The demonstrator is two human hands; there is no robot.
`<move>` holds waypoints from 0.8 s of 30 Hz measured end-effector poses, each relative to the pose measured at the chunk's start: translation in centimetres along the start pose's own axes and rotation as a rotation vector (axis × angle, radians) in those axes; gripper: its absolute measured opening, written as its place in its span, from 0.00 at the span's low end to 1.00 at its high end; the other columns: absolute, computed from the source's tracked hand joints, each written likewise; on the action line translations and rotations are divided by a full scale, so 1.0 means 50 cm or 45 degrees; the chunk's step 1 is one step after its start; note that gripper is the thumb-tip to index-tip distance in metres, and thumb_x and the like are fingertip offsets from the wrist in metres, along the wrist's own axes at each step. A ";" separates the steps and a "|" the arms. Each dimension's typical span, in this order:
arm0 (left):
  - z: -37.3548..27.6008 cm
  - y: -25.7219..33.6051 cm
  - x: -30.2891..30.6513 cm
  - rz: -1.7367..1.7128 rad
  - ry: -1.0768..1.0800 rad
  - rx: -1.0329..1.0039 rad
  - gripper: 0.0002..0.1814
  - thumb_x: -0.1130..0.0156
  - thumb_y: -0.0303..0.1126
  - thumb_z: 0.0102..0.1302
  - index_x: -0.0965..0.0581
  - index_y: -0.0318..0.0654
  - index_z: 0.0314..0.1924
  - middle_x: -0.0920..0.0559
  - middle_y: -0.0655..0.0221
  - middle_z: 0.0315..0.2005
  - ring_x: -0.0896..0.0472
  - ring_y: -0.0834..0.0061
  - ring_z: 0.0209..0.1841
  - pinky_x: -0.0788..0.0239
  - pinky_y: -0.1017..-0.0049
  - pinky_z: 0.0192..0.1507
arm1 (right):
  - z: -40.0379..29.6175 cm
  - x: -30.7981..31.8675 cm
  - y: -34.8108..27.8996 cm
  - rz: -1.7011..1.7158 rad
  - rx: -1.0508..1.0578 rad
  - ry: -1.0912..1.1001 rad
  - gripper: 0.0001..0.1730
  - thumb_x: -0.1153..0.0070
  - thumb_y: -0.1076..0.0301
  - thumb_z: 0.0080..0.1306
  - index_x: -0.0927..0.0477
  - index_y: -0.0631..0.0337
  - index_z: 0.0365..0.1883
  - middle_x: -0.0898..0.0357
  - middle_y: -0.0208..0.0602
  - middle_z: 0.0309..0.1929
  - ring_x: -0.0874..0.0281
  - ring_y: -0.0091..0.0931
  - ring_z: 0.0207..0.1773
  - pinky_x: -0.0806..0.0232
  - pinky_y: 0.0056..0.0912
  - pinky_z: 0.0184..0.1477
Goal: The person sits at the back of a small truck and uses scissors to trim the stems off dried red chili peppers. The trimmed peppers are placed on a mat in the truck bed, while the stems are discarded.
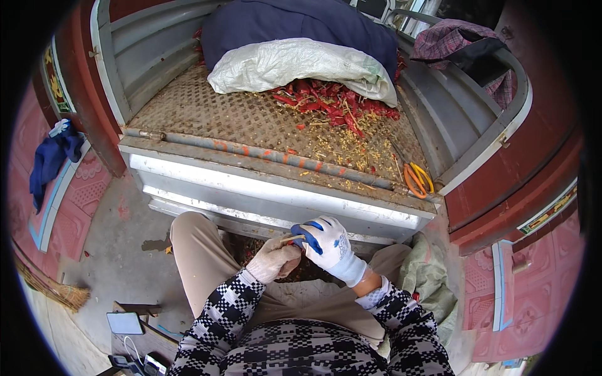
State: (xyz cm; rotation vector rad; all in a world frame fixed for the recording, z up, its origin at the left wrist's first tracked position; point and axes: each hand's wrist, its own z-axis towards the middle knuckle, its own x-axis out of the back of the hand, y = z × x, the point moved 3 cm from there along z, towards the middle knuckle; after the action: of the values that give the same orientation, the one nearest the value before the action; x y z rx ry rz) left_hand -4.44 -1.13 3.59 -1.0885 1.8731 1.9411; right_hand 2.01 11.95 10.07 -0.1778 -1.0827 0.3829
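Note:
My left hand (276,259), in a cream knit glove, and my right hand (328,244), in a white glove with blue coating, meet above my lap. Both are closed on a small dried red chili, its pale stalk (292,238) showing between the fingers; the rest is hidden by the gloves. Below them, between my knees, an open sack or container with a pale edge (308,292) holds dark reddish bits. On the truck bed ahead, a heap of dried red chilies (329,101) spills from under a white woven sack (301,63).
Orange-and-yellow-handled scissors (416,180) lie at the right of the metal truck bed's edge (263,162), near scattered yellow seeds. Dark blue cloth (301,21) covers the heap. A green woven sack (425,275) sits right of my leg. A phone (124,323) rests on a wooden stool at lower left; a broom (66,293) lies beyond.

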 end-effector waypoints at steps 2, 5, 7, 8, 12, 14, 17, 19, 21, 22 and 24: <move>-0.002 0.004 -0.003 -0.044 -0.017 0.014 0.11 0.41 0.34 0.62 0.26 0.36 0.40 0.31 0.76 0.15 0.39 0.85 0.13 0.52 0.81 0.15 | -0.013 -0.018 0.021 0.277 -0.200 0.067 0.15 0.41 0.68 0.55 0.17 0.57 0.42 0.20 0.42 0.34 0.22 0.41 0.37 0.28 0.38 0.42; 0.002 0.004 -0.003 -0.030 -0.018 0.022 0.10 0.42 0.33 0.62 0.25 0.34 0.40 0.32 0.76 0.14 0.39 0.84 0.13 0.53 0.81 0.15 | -0.038 -0.052 0.043 0.801 -0.562 0.179 0.12 0.47 0.66 0.67 0.18 0.65 0.41 0.18 0.40 0.33 0.20 0.34 0.34 0.28 0.29 0.38; -0.001 0.012 -0.013 0.013 -0.017 0.031 0.10 0.42 0.32 0.63 0.25 0.33 0.40 0.32 0.76 0.14 0.39 0.84 0.13 0.52 0.81 0.15 | -0.060 -0.092 0.080 1.193 -0.807 0.194 0.13 0.48 0.65 0.70 0.19 0.67 0.39 0.19 0.36 0.32 0.22 0.28 0.32 0.29 0.26 0.36; -0.002 0.014 -0.016 0.119 0.003 0.011 0.11 0.43 0.32 0.63 0.25 0.32 0.41 0.32 0.77 0.14 0.40 0.85 0.13 0.53 0.81 0.15 | -0.059 -0.094 0.082 1.359 -0.927 0.210 0.13 0.49 0.65 0.70 0.19 0.67 0.38 0.19 0.34 0.32 0.23 0.25 0.31 0.30 0.25 0.34; -0.009 0.003 -0.011 0.238 0.008 -0.007 0.15 0.43 0.33 0.65 0.24 0.32 0.48 0.30 0.78 0.17 0.36 0.87 0.16 0.49 0.84 0.19 | -0.030 -0.042 0.075 1.642 -1.256 0.317 0.11 0.50 0.68 0.70 0.20 0.67 0.37 0.19 0.31 0.31 0.25 0.19 0.29 0.33 0.21 0.30; 0.029 -0.050 0.039 -0.251 0.185 0.121 0.15 0.43 0.31 0.66 0.24 0.32 0.50 0.25 0.77 0.23 0.31 0.87 0.21 0.42 0.85 0.23 | -0.032 -0.043 0.086 1.494 -1.129 0.312 0.13 0.51 0.65 0.71 0.20 0.66 0.42 0.17 0.33 0.35 0.24 0.18 0.30 0.34 0.19 0.30; 0.015 -0.040 0.048 -0.163 0.141 -0.186 0.13 0.43 0.26 0.65 0.23 0.32 0.49 0.20 0.73 0.31 0.25 0.85 0.28 0.35 0.84 0.28 | -0.025 0.012 0.069 0.998 -0.800 -0.006 0.14 0.52 0.69 0.68 0.22 0.62 0.50 0.16 0.35 0.40 0.22 0.19 0.34 0.32 0.20 0.34; 0.020 -0.037 0.044 0.113 0.083 -0.143 0.12 0.42 0.25 0.65 0.23 0.32 0.48 0.19 0.70 0.29 0.24 0.82 0.26 0.34 0.82 0.27 | -0.032 0.042 0.059 0.570 -0.714 -0.210 0.16 0.50 0.69 0.65 0.22 0.57 0.51 0.16 0.39 0.41 0.21 0.27 0.36 0.30 0.26 0.37; 0.017 -0.037 0.035 0.234 0.046 -0.067 0.11 0.42 0.25 0.65 0.23 0.32 0.47 0.19 0.70 0.28 0.23 0.81 0.24 0.33 0.82 0.26 | -0.043 0.056 0.058 0.125 -0.532 -0.300 0.17 0.47 0.66 0.62 0.21 0.52 0.51 0.18 0.44 0.41 0.20 0.39 0.38 0.28 0.35 0.41; 0.017 -0.032 0.028 0.180 0.039 -0.152 0.11 0.42 0.26 0.65 0.24 0.33 0.47 0.19 0.68 0.27 0.22 0.80 0.24 0.32 0.81 0.26 | -0.047 0.067 0.054 -0.011 -0.526 -0.348 0.17 0.45 0.64 0.62 0.21 0.51 0.50 0.19 0.45 0.41 0.21 0.42 0.39 0.28 0.38 0.42; 0.014 -0.028 0.027 0.064 0.095 -0.118 0.12 0.41 0.26 0.65 0.24 0.32 0.48 0.18 0.66 0.29 0.21 0.79 0.25 0.30 0.80 0.27 | -0.057 0.089 0.054 -0.090 -0.568 -0.368 0.16 0.43 0.61 0.60 0.19 0.53 0.45 0.19 0.45 0.40 0.21 0.44 0.40 0.29 0.42 0.43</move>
State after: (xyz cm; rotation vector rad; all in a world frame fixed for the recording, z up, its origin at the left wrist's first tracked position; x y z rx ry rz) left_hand -4.76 -0.68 1.60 -1.1671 1.8823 2.0607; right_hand 5.76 16.30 11.54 -0.4897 -1.4482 0.0985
